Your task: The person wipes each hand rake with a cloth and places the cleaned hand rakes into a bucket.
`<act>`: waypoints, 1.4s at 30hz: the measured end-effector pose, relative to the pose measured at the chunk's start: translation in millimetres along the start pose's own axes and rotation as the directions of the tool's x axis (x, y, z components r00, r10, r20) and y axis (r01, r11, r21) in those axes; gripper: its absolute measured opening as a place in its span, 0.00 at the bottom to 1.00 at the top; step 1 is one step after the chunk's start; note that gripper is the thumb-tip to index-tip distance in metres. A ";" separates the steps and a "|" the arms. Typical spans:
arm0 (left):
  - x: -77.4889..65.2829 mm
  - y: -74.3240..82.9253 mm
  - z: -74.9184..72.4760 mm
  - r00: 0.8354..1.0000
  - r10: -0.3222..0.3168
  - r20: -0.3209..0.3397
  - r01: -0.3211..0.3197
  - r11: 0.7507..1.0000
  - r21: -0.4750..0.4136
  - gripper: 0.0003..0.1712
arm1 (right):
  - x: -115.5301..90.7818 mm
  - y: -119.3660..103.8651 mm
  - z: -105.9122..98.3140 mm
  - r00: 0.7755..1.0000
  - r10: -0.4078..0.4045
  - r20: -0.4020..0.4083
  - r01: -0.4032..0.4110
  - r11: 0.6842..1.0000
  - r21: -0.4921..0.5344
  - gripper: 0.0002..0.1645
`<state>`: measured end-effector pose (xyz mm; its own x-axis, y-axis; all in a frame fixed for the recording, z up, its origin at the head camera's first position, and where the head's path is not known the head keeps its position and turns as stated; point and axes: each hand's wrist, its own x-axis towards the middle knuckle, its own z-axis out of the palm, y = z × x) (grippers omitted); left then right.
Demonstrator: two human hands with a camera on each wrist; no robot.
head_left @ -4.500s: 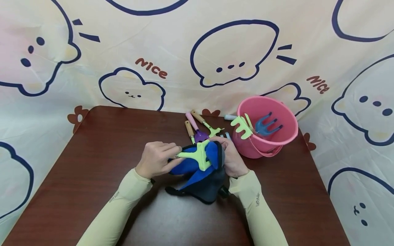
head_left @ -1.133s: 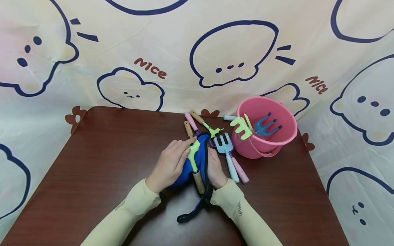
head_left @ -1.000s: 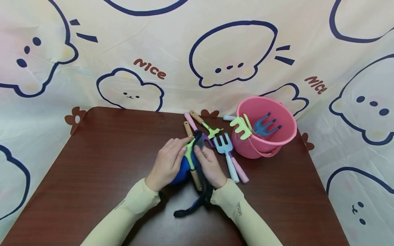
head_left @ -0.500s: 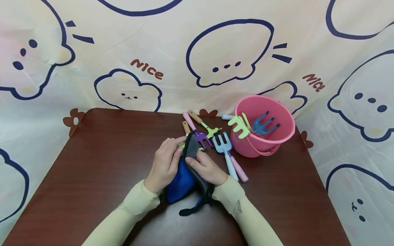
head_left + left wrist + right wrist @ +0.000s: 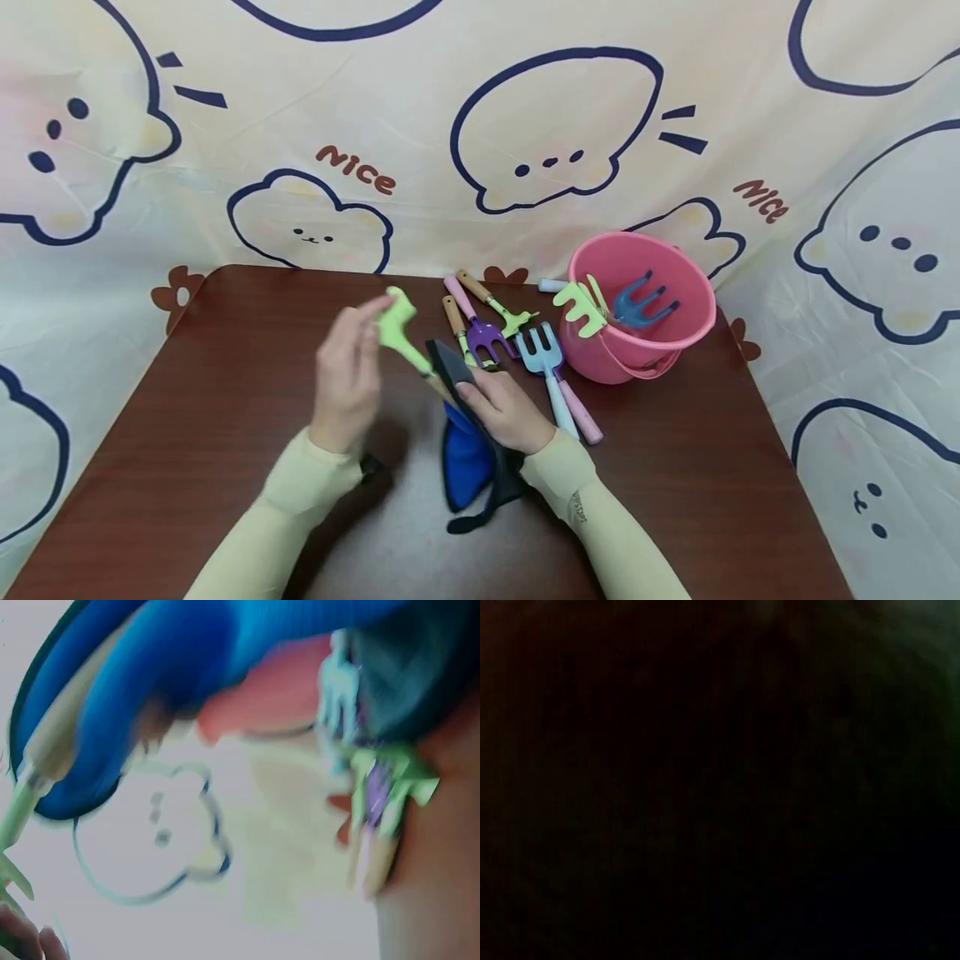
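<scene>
In the head view, my left hand [image 5: 347, 379] pinches the light green head of a small garden hand tool [image 5: 403, 335] with its fingertips. The tool's wooden handle [image 5: 64, 724] lies against the blue lining of a soft black piece of fabric [image 5: 468, 454], its far end hidden. My right hand [image 5: 510, 408] grips that fabric by its dark edge, thumb on top. A dark strap hangs from its lower end. In the left wrist view the blue lining bulges around the handle, and blurred fingers show at the lower left. The right wrist view is almost black.
A pink bucket [image 5: 637, 333] at the back right holds a blue hand fork [image 5: 641, 302], with a green rake [image 5: 581, 308] over its rim. Beside it on the brown table [image 5: 225, 400] lie a light blue fork [image 5: 542, 354], a purple fork [image 5: 487, 333] and several other tools. A patterned cloth hangs behind.
My left hand has swung left and back with the green tool head, tipping it away from the fabric. The right hand keeps its hold on the fabric, now turned more edge-on.
</scene>
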<state>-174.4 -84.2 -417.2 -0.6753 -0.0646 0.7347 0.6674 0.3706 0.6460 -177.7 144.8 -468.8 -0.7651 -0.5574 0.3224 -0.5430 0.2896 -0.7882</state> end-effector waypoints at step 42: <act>20.9 -8.6 -10.8 0.858 -0.513 0.038 0.434 0.681 -0.590 0.23 | -88.8 33.1 -89.4 0.972 0.234 0.012 -0.178 0.769 -0.614 0.18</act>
<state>-190.9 -98.7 -405.2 -0.9335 -0.2099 0.2908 0.3469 -0.3227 0.8807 -158.6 273.4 -476.7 -0.8669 -0.4832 0.1226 -0.4940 0.7997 -0.3412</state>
